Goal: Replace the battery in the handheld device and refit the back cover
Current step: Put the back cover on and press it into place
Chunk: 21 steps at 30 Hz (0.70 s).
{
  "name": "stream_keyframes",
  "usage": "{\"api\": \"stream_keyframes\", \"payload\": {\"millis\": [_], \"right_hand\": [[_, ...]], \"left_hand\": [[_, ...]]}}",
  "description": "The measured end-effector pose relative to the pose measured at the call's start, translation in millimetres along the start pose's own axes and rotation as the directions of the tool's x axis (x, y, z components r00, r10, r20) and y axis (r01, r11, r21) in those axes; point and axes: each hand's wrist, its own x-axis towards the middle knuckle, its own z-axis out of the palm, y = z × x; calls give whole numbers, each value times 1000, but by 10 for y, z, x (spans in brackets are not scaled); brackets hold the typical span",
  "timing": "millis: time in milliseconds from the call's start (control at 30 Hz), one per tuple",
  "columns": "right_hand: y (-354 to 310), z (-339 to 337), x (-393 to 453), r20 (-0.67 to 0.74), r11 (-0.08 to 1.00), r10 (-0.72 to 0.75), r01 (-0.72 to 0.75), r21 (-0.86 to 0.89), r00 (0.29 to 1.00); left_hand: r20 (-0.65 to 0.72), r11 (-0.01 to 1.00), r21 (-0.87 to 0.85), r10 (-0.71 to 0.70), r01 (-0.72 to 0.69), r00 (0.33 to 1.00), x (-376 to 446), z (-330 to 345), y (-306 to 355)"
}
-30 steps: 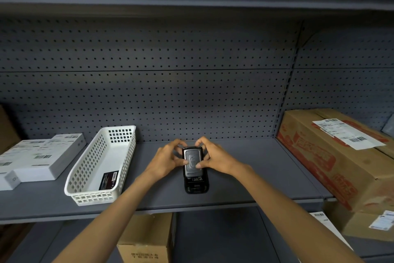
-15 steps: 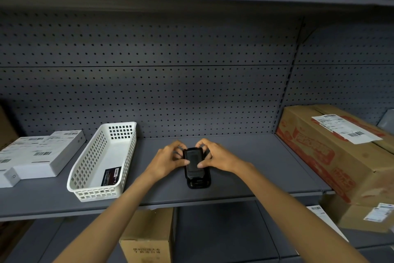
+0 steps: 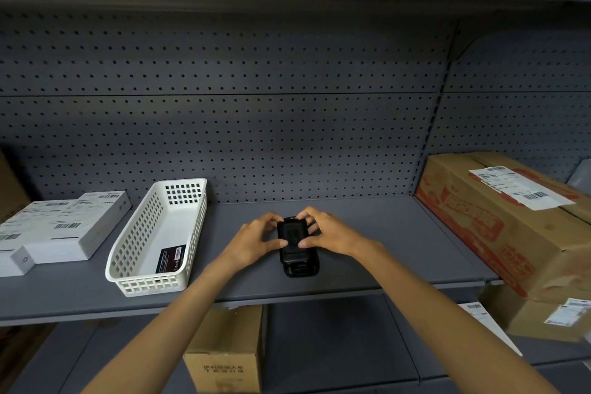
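The black handheld device [image 3: 297, 249] lies back-up on the grey shelf [image 3: 383, 243], right of a white basket [image 3: 153, 243]; left hand [image 3: 256, 242] and right hand [image 3: 329, 234] curl around it, thumbs pressing its back cover [image 3: 292, 235]

Device [image 3: 297, 253] top hidden under fingers, basket label [image 3: 170, 258] text unreadable

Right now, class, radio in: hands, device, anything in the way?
Left hand and right hand both clamped on the device, thumbs pressing its back. Device flat on the shelf. White basket left, clear of it.
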Motion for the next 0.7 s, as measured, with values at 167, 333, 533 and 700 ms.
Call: {"api": "stream_keyframes", "payload": {"millis": [167,333,533,700], "right_hand": [[37,14,4,0,999,11,-11,-50,1000],[68,20,18,11,998,26,-25,-57,1000],[81,-13,52,28,998,34,-32,-63,999],[76,-55,26,32,1000,25,-25,2,999]], "left_hand": [[27,999,49,4,-5,1000,7,22,-4],[62,996,94,-3,-2,998,20,27,-34],[55,993,115,-4,-3,998,40,46,-17],[42,992,122,6,-11,999,63,78,2]]}}
